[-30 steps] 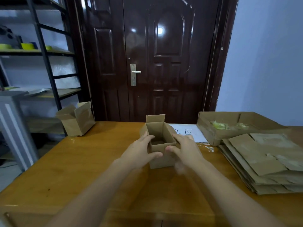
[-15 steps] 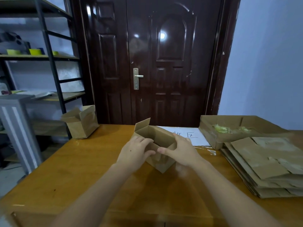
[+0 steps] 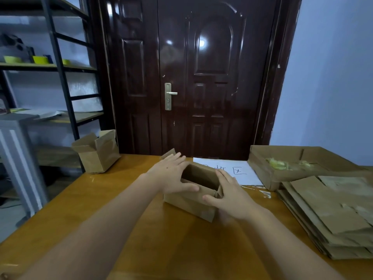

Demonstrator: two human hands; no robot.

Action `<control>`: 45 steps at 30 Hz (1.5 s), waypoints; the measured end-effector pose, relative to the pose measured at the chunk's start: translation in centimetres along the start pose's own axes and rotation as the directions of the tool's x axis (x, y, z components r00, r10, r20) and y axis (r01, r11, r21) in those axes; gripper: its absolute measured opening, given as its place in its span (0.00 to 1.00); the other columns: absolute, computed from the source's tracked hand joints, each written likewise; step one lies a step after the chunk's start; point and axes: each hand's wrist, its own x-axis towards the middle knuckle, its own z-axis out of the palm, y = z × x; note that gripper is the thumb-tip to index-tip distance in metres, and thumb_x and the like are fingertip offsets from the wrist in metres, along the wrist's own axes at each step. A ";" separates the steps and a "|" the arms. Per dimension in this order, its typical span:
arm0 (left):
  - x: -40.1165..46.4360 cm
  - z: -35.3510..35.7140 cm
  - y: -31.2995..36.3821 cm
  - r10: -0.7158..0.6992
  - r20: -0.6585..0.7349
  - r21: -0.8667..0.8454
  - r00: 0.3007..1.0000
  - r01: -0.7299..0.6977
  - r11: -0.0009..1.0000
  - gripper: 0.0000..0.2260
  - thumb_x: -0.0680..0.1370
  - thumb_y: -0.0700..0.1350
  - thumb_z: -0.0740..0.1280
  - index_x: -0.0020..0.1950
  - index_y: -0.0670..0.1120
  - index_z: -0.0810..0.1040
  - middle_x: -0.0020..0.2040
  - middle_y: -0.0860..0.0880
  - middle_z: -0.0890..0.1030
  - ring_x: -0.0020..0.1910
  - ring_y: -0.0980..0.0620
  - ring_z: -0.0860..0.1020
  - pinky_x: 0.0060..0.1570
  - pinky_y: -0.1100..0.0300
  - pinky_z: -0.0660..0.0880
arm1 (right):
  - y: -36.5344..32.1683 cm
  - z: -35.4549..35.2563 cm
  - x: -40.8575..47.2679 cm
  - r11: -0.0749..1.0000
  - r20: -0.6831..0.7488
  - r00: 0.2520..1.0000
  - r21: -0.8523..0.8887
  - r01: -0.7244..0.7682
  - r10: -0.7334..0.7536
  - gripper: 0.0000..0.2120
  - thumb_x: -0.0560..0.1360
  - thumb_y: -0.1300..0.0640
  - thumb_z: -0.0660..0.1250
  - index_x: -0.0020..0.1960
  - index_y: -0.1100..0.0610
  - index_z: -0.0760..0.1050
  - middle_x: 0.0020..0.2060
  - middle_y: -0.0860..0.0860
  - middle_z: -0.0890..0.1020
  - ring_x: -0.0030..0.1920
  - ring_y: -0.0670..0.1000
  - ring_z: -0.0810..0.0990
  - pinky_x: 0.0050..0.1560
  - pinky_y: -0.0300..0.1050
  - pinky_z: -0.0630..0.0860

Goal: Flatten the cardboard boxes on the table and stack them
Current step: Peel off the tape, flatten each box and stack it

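A single wide-angle head view looks forward and slightly down from close above the near edge of the counter, facing the dark door beyond its far edge.

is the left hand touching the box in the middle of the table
Touching. The head view shows the left hand laid against the box, with its thumb along the near top edge and its straight fingers over the far left side.

Two bare forearms, hands apparently ringless, no sleeves visible.
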 end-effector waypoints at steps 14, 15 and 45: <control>-1.0 3.2 -1.6 -0.192 0.134 -0.583 0.972 0.234 0.778 0.70 0.52 0.77 0.75 0.85 0.50 0.49 0.84 0.52 0.55 0.81 0.47 0.57 0.78 0.48 0.61 | -0.1 3.3 0.9 0.853 -0.023 1.000 0.523 0.004 0.010 0.48 0.73 0.47 0.71 0.79 0.36 0.39 0.73 0.27 0.45 0.70 0.41 0.60 0.53 0.28 0.74; -1.2 3.3 -1.3 -0.206 0.125 -0.596 0.970 0.240 0.767 0.69 0.52 0.76 0.76 0.85 0.49 0.50 0.83 0.52 0.57 0.81 0.47 0.58 0.77 0.48 0.63 | -0.1 3.3 1.0 0.841 -0.026 1.000 0.541 0.003 0.013 0.47 0.73 0.48 0.70 0.79 0.37 0.40 0.73 0.27 0.46 0.70 0.41 0.60 0.53 0.28 0.74; -11.2 7.5 2.2 -0.324 0.026 -0.705 0.946 0.246 0.665 0.44 0.75 0.71 0.64 0.84 0.60 0.46 0.82 0.58 0.58 0.81 0.54 0.58 0.79 0.52 0.60 | 2.2 3.0 -5.0 0.957 0.089 0.989 0.257 -0.136 0.116 0.47 0.75 0.30 0.63 0.82 0.48 0.45 0.72 0.49 0.73 0.68 0.48 0.74 0.69 0.47 0.72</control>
